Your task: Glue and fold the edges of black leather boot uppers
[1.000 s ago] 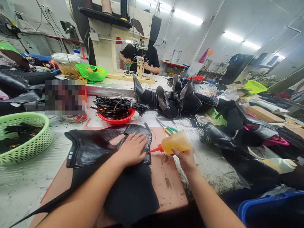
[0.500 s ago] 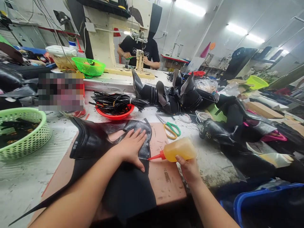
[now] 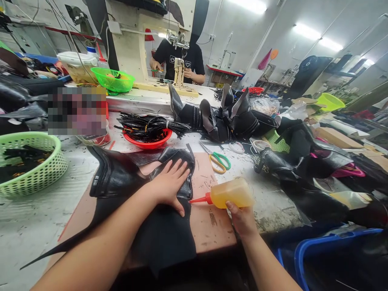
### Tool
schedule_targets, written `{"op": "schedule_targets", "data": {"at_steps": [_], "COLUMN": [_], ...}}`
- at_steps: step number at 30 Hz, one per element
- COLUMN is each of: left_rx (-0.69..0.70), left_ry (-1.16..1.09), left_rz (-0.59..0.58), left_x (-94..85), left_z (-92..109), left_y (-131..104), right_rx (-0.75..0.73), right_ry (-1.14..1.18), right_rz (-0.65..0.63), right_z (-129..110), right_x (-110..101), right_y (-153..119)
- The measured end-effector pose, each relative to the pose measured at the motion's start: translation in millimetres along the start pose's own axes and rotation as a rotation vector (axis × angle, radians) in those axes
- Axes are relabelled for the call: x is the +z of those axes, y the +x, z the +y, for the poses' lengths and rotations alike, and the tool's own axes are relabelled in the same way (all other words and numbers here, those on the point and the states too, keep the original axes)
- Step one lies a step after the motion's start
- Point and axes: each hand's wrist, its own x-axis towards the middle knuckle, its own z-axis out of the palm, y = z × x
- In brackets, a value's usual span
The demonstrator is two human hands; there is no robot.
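Spread flat, my left hand (image 3: 168,186) presses on a black leather shoe upper (image 3: 117,171) with dark fabric (image 3: 169,238) below it. The piece lies on a pinkish work board (image 3: 212,226). My right hand (image 3: 242,216) is closed around a clear squeeze bottle (image 3: 232,193) of yellow liquid, held on its side. Its red nozzle (image 3: 200,199) points left, with the tip at the right edge of the upper. Beyond the bottle, scissors (image 3: 218,161) with green and yellow handles rest on the table.
A red bowl (image 3: 148,143) of black strips stands behind the upper, and a pale green basket (image 3: 33,178) is at left. Several black uppers (image 3: 212,117) lie across the back and right. A blue bin (image 3: 300,258) is low at right. A co-worker (image 3: 178,60) sits behind the sewing machine (image 3: 127,44).
The view has shifted slightly. My left hand stays flat on the upper and the bottle stays in my right hand, its nozzle tip still at the edge.
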Motion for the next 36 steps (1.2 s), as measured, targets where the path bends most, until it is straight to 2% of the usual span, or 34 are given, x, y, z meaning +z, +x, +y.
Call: {"op": "schedule_targets", "data": {"at_steps": [4,7,13,19,22,32,36], "left_rx": [0.021,0.029,0.031,0.045,0.027,0.049,0.040], "left_ry": [0.026,0.037,0.036,0.002,0.026,0.055,0.067], "left_rz": [0.017,-0.019,-0.087,-0.055,-0.075,-0.037,-0.046], "left_x": [-2.8,-3.9,-4.4,-3.7,-4.3,0.6,-0.9], "left_z": [9.7,15.1,15.1,15.7,18.3,18.3,19.6], "left_y": [-11.8,-17.1,-15.8,-16.9,-16.1,-14.7,-14.7], "right_rx": [0.019,0.029,0.031,0.041,0.038,0.033,0.023], "right_ry": [0.015,0.034,0.028,0.034,0.041,0.014,0.003], "right_rz": [0.018,0.051,0.032,-0.006,-0.014,0.018,0.006], "right_z": [-3.0,-7.2,-10.0,-3.6,-2.9,-14.5,-15.1], "right_x": [2.1,5.1,4.3,-3.7,-7.0,-4.0,-8.8], "right_y": [-6.9,-12.4,-18.6,-25.0,-31.7,-49.3,-56.2]}}
